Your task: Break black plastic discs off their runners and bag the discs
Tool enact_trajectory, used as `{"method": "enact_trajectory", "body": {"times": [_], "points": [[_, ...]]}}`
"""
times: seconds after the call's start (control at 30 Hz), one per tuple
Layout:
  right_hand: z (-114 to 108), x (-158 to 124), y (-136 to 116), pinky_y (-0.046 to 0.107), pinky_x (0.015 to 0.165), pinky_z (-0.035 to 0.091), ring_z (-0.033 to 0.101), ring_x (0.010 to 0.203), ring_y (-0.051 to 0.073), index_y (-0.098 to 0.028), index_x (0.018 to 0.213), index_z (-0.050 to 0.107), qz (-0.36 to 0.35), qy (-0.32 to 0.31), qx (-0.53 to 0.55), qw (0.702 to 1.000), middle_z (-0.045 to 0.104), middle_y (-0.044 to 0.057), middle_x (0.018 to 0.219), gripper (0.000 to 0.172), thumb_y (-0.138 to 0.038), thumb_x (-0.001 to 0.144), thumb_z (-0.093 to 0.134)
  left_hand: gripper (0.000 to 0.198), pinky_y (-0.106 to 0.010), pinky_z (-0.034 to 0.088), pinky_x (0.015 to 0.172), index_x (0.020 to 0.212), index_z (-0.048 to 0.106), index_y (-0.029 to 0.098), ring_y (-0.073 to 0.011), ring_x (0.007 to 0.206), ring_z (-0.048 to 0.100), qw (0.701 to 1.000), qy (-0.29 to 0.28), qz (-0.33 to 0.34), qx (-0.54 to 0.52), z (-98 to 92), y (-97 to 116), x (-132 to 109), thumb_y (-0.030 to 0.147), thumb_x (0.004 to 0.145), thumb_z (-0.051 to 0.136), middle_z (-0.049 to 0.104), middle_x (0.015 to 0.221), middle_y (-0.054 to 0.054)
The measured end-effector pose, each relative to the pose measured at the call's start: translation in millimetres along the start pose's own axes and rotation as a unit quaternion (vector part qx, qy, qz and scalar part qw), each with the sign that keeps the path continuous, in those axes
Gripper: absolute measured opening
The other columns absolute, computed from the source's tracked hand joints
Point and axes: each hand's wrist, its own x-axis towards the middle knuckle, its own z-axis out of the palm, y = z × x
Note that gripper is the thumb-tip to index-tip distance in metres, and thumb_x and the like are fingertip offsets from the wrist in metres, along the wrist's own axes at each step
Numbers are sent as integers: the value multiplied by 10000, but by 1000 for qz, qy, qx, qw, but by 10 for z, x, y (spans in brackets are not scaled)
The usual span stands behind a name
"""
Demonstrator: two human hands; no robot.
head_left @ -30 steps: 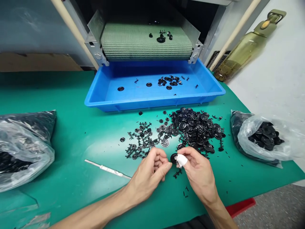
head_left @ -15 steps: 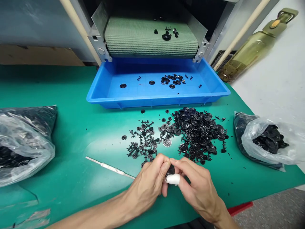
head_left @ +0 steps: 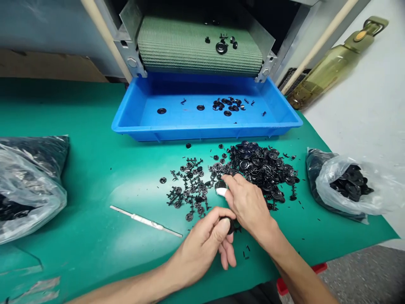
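My left hand (head_left: 209, 240) pinches a round black plastic disc (head_left: 230, 226) between thumb and forefinger, its other fingers loosely curled below. My right hand (head_left: 248, 202) reaches past it to the near-left side of a heap of black plastic discs (head_left: 265, 169). Between its forefinger and white-wrapped thumb is another dark round disc (head_left: 220, 184). Left of this hand lie scattered small black wheel-like pieces and branched sprue bits (head_left: 190, 190). A thin white-handled tool (head_left: 147, 221) rests on the green table to the left of my left hand.
Beyond the heap stands a blue tray (head_left: 202, 131) with several black parts, under a green conveyor belt (head_left: 177, 46) carrying more. Open plastic bags of black parts sit at left (head_left: 34, 190) and right (head_left: 344, 185). An olive bottle (head_left: 335, 67) leans back right.
My hands have come apart. The right one moved up and forward to the edge of the heap, while the left stays low with a black disc. The view has shifted slightly.
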Motion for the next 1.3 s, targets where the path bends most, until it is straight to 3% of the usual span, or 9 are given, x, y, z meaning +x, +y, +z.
{"method": "enact_trajectory", "body": {"times": [0.17, 0.3, 0.4, 0.53, 0.63, 0.87, 1.07, 1.2, 1.3], "points": [[62, 5, 26, 244, 583, 384, 537, 647, 144, -203, 1020, 577, -16, 23, 127, 992, 598, 16, 847, 200, -147, 859, 473, 203, -218, 444, 517, 844, 484, 197, -103, 526, 580, 993, -14, -10, 117, -156, 77, -17, 369, 951, 485, 685, 679, -13], [27, -106, 106, 278, 726, 460, 594, 809, 163, -224, 1182, 605, -39, 38, 252, 966, 631, 36, 959, 382, -99, 871, 421, 216, -262, 466, 650, 1063, 555, 222, -117, 695, 571, 942, 92, 158, 283, -377, 145, -7, 251, 1001, 350, 633, 890, -26], [0, -201, 103, 278, 723, 482, 612, 827, 169, -232, 1039, 695, -3, 55, 310, 949, 655, 39, 969, 286, -149, 885, 468, 220, -281, 452, 712, 1115, 549, 241, -141, 802, 548, 906, 140, 243, 316, -383, 167, -46, 232, 995, 366, 576, 971, -36], [30, -367, 2, 230, 536, 496, 589, 590, 127, -207, 975, 693, 101, 40, 464, 879, 657, 7, 761, 184, -214, 822, 591, 225, -244, 404, 558, 1165, 467, 249, -114, 632, 486, 969, 96, 103, 202, -175, 131, -99, 371, 986, 406, 550, 876, 0], [70, -516, -46, 226, 555, 528, 626, 632, 127, -197, 950, 664, 106, 24, 517, 849, 664, 30, 871, 195, -156, 792, 558, 282, -230, 363, 524, 1057, 484, 209, -101, 547, 446, 991, 44, 37, 124, -71, 98, -62, 458, 981, 374, 526, 715, 33], [33, -656, 35, 236, 666, 482, 588, 721, 130, -237, 1056, 693, -23, 0, 374, 927, 640, 3, 846, 351, -77, 829, 478, 453, -229, 289, 485, 693, 488, 197, -99, 462, 384, 976, 31, 7, 217, -85, 55, -4, 503, 981, 318, 402, 491, 63], [69, -521, 21, 228, 526, 402, 527, 558, 117, -192, 853, 697, 67, -18, 382, 922, 581, -24, 614, 224, -181, 902, 479, 431, -221, 284, 464, 726, 529, 192, -86, 418, 372, 978, 50, -16, 200, -65, 16, 17, 492, 981, 353, 394, 440, 75], [-39, -394, 144, 268, 623, 404, 579, 777, 175, -185, 1129, 634, 15, 51, 129, 990, 612, 61, 925, 327, -127, 915, 394, 354, -201, 294, 442, 892, 587, 170, -57, 401, 417, 996, 40, -22, 83, -120, 6, 34, 478, 965, 428, 564, 551, 35], [-138, -285, 213, 265, 520, 308, 540, 694, 167, -198, 1141, 620, 20, -15, -44, 999, 568, 72, 950, 333, -110, 903, 404, 336, -188, 309, 408, 1076, 569, 177, -61, 424, 490, 1000, 16, -22, -16, -164, 9, 38, 474, 940, 491, 642, 722, -11]]}}
